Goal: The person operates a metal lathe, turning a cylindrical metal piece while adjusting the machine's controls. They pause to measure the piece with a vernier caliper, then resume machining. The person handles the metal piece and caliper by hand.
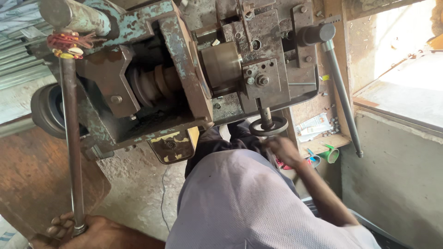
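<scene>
A green cup (330, 154) sits under the shelf (323, 140); I cannot see inside. The left hand (76, 230) grips a long metal lever (71, 147). The right hand (284, 151) reaches below the small wheel (268, 126); its grip is unclear.

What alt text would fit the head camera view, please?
Seen from above, a person's left hand grips the end of a long metal lever on a worn, rusty machine, while the right hand reaches below its small handwheel.

Our right hand (282, 151) is blurred, its fingers unclear; our shirt (249, 203) hides our legs; the frame's bottom edge cuts our left hand (85, 230).
</scene>
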